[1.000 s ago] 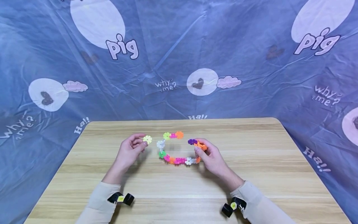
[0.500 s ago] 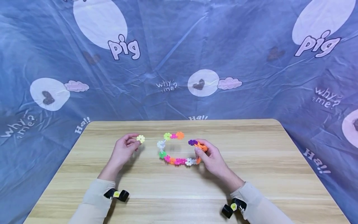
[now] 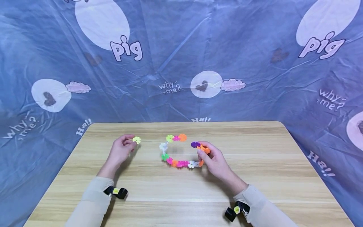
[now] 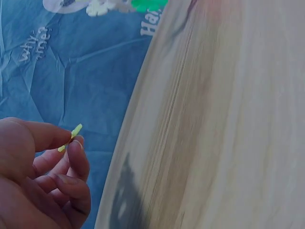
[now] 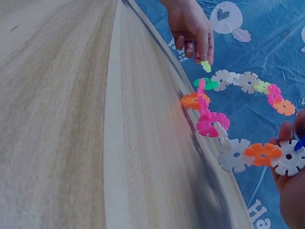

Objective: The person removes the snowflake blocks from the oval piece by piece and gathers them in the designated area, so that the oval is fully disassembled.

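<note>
My left hand (image 3: 120, 150) pinches a yellow snowflake disc (image 3: 136, 140) between thumb and fingertips, left of the chain. In the left wrist view that disc (image 4: 76, 130) shows edge-on. My right hand (image 3: 214, 160) grips a chain of snowflake discs (image 3: 181, 163) near its right end. The chain bends into an open loop of white, pink, orange and green pieces. Its purple end disc (image 3: 195, 144) sticks out past the right fingers, apart from the orange end disc (image 3: 182, 137). The right wrist view shows the slotted discs joined edge to edge, with a white disc (image 5: 288, 157) at the fingers.
A wooden table (image 3: 181, 195) lies under both hands, with shadows below them. Blue printed cloth (image 3: 153, 56) hangs behind and at the sides of the table. Each wrist wears a strapped black camera, the left one (image 3: 122, 193) and the right one (image 3: 230, 214).
My left hand has moved left, away from the chain, still pinching the yellow snowflake disc. My right hand and the chain stay nearly where they were.
</note>
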A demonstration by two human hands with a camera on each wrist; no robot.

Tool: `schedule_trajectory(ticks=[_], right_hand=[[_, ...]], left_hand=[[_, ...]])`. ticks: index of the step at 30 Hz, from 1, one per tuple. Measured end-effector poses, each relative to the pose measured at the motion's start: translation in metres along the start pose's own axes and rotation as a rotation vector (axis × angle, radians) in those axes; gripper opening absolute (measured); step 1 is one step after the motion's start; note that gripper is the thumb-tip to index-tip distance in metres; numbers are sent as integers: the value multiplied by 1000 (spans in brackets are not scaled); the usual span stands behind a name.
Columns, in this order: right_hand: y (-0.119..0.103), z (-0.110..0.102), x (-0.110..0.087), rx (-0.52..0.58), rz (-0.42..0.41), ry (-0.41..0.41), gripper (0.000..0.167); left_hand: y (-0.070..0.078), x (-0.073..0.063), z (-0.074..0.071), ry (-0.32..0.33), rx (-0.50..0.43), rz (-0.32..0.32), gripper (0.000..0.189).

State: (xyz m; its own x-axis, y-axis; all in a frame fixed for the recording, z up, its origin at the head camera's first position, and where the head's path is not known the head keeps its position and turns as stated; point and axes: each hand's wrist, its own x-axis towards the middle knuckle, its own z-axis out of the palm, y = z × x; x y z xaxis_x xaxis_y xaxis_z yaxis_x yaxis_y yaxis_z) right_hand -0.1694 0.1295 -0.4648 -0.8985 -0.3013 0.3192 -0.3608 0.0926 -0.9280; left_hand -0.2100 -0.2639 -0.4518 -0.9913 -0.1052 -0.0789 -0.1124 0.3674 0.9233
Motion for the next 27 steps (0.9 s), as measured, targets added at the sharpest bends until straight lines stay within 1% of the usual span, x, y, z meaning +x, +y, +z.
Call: schedule_trajectory(ticks=[6, 13, 17, 27], right_hand=[[-1, 0, 0, -1, 4, -3, 28], [-1, -1, -1, -8, -2, -6, 29], [0, -1, -1, -5, -5, -9, 29], [3, -1, 0, -10, -10, -5, 28]], left_hand=[[-4, 6, -6, 13, 59, -16, 43], [-14, 13, -13, 37, 107, -22, 39], [-18, 14, -16, 43, 163, -31, 38], [-20, 19, -21, 55, 298, -9, 37]])
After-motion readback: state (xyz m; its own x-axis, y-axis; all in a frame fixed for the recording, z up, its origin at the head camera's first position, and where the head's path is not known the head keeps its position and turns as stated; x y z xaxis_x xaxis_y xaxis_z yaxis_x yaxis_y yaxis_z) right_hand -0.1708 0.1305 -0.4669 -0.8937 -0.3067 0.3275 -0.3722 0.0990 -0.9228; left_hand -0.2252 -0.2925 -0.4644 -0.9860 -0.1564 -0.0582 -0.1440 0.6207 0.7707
